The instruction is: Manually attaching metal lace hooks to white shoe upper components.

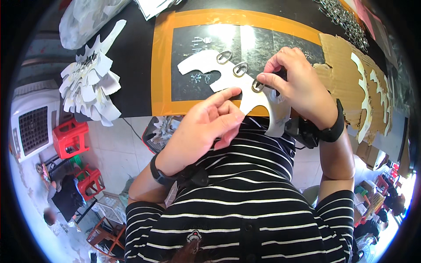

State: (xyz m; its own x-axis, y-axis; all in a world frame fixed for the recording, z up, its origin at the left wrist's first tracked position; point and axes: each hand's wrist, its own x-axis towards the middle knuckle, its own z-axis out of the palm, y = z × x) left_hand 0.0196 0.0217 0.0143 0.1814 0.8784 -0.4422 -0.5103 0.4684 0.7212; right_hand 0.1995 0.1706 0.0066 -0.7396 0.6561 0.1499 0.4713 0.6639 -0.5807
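A white, curved flat piece (230,79) with scalloped cut-outs lies across the dark work mat and hangs over the table's near edge. Along its upper edge sit metal rings: one oval ring (224,57) at the far end, a second ring (240,69) mid-way and a third ring (258,85) nearest me. My right hand (298,81) pinches at the third ring; its curled fingers hide part of it. My left hand (212,120) has its index finger resting on the white piece, with the thumb and bent fingers closed at its lower edge.
Small metal parts (200,78) lie on the mat, framed by orange tape (161,65). A stack of white cut pieces (90,83) hangs over the table's left side. Cardboard (340,74) with white pieces lies right; a heap of metal rings (344,22) sits behind. Red stools (71,138) stand left.
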